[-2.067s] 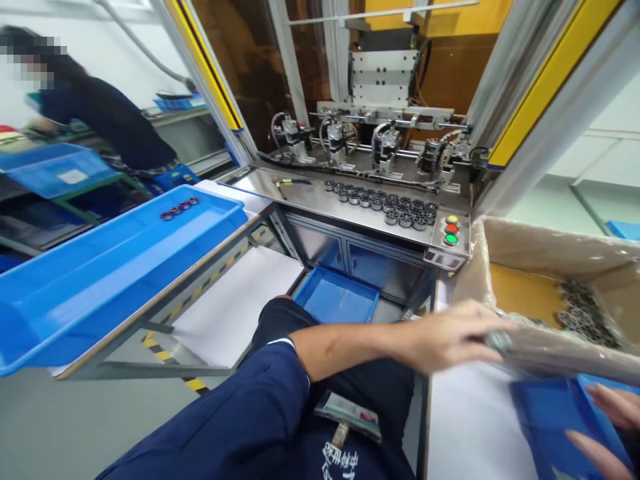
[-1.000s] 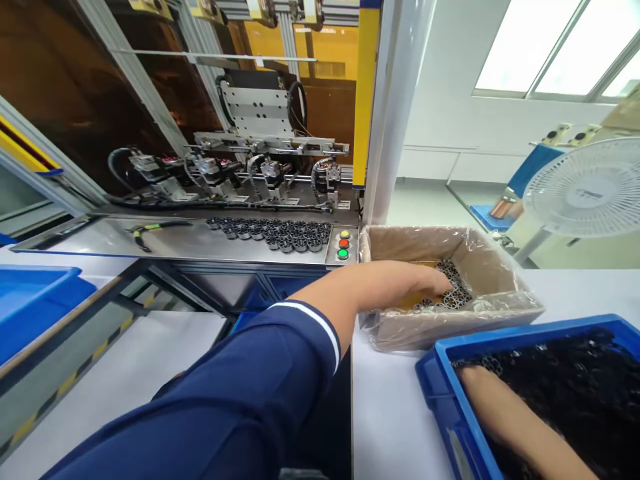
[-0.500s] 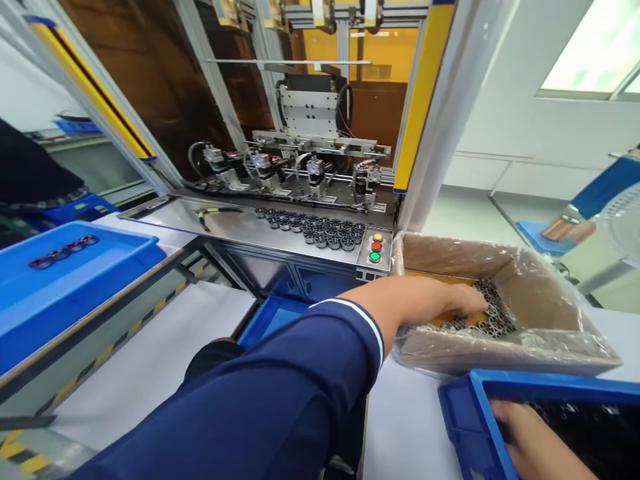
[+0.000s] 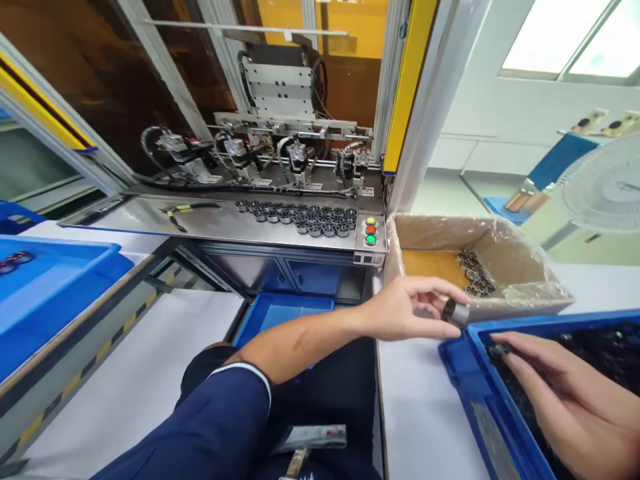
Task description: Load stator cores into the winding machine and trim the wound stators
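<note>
My left hand [image 4: 403,310] is closed around a short grey metal ring [image 4: 457,313], gripped between thumb and fingers in front of the cardboard box. At the blue bin's left end, my right hand [image 4: 565,380] pinches a small black part [image 4: 499,349]; its exact kind I cannot make out. Dark parts [image 4: 607,350] fill the blue bin [image 4: 480,400] beneath and behind that hand. In the plastic-lined cardboard box [image 4: 525,257], several metal rings [image 4: 475,273] lie together toward the right side.
Rows of ring-shaped parts [image 4: 310,219] stand on the machine's metal ledge, beside a button box [image 4: 371,239] with yellow, red and green buttons. Machine fixtures [image 4: 295,157] line the back. A blue tray [image 4: 65,267] is at left, a fan [image 4: 607,183] at right.
My left hand has come out of the cardboard box with a metal ring. My right hand has risen from within the blue bin, holding a small black part. The view has shifted right.
</note>
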Demonstrator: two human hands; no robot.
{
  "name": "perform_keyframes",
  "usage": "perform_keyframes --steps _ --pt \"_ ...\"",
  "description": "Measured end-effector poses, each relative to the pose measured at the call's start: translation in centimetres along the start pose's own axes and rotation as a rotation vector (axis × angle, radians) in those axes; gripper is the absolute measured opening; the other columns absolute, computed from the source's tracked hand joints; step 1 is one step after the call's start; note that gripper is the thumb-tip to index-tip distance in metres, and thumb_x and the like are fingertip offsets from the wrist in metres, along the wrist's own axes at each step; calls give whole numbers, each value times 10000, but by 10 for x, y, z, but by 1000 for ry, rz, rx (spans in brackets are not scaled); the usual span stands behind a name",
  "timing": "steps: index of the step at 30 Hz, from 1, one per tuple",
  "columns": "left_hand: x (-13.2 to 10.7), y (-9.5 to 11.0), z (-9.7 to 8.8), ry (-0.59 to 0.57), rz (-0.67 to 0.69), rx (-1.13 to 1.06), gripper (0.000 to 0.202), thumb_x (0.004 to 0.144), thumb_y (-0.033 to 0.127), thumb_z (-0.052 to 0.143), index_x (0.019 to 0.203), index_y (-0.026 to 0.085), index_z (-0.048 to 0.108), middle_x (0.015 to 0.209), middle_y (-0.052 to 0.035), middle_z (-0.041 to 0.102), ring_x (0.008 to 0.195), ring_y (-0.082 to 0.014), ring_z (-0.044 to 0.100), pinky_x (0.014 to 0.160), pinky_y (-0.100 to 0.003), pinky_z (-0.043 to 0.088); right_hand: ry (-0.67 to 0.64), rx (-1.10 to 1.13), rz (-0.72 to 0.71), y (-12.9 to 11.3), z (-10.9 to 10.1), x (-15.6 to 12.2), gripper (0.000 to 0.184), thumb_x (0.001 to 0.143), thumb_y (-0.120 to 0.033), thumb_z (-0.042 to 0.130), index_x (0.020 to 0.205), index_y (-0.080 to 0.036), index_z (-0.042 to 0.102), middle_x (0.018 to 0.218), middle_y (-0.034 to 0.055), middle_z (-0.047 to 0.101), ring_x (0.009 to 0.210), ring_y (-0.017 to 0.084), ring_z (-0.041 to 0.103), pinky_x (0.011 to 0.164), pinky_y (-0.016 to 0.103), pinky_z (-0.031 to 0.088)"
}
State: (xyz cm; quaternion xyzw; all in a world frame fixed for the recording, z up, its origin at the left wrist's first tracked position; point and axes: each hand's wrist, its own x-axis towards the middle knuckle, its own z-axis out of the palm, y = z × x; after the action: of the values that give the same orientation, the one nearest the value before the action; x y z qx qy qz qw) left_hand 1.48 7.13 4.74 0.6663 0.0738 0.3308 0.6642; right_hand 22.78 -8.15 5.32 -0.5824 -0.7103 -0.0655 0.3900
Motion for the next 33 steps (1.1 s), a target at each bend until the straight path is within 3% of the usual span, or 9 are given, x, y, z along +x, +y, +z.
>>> perform_keyframes --steps 2,5,8,10,13,17,23,30,33 --pt "-29 -10 11 28 -66 -189 619 642 295 930 1192 126 704 1104 -120 721 851 -133 673 837 -309 552 6 29 -45 -22 6 0 143 961 -202 647 1086 -241 706 1066 12 715 937 146 696 907 249 556" --pt "-45 -20 28 22 -130 -352 634 687 300 911 1260 158 680 1219 -153 705 887 -147 707 868 -344 565 25 110 -112 -36 11 -4 202 925 -101 655 1088 -218 676 1034 40 672 935 149 668 795 257 545" --pt "-47 -22 36 19 -64 -397 491 675 270 919 1115 151 738 1339 -174 658 978 -173 719 906 -357 572 -4 237 -134 -37 13 -7 306 895 -31 655 1151 -198 654 1053 58 666 972 151 660 814 263 533" --pt "-48 -22 39 32 -16 -390 467 614 243 951 1025 139 754 1294 -157 683 1007 -190 719 933 -374 575 -28 263 -138 -36 14 -9 323 888 -7 651 1155 -189 650 1062 65 665 988 147 658 836 262 529" --pt "-50 -24 43 50 -29 -365 581 578 250 969 1101 132 744 1134 -121 740 975 -200 730 967 -409 572 -36 272 -153 -36 14 -9 327 890 8 642 1155 -183 646 1061 67 664 990 143 657 846 263 529" --pt "-50 -26 45 47 -68 -319 654 566 299 976 1151 127 738 1116 -116 751 998 -215 738 1030 -419 551 -20 280 -167 -35 13 -8 310 889 10 646 1142 -169 647 1047 73 663 985 143 656 840 262 528" --pt "-50 -26 49 55 -112 -360 600 563 287 974 1096 148 735 1286 -156 696 952 -200 747 871 -358 594 -18 247 -179 -33 15 -7 277 893 7 653 1118 -156 651 1032 75 665 969 137 653 835 255 524" --pt "-48 -28 56 120 -184 -488 780 406 205 1016 1125 152 718 979 -59 736 829 -139 712 832 -319 575 -6 171 -235 -38 18 -4 313 894 10 645 1155 -161 658 1013 71 634 909 142 620 764 266 509" --pt "-48 -28 54 131 -197 -494 696 418 229 1015 1052 129 747 893 -46 730 804 -135 694 826 -320 558 -80 168 -296 -37 16 -3 414 875 -28 679 1269 -139 617 1088 109 624 980 193 627 826 313 529"
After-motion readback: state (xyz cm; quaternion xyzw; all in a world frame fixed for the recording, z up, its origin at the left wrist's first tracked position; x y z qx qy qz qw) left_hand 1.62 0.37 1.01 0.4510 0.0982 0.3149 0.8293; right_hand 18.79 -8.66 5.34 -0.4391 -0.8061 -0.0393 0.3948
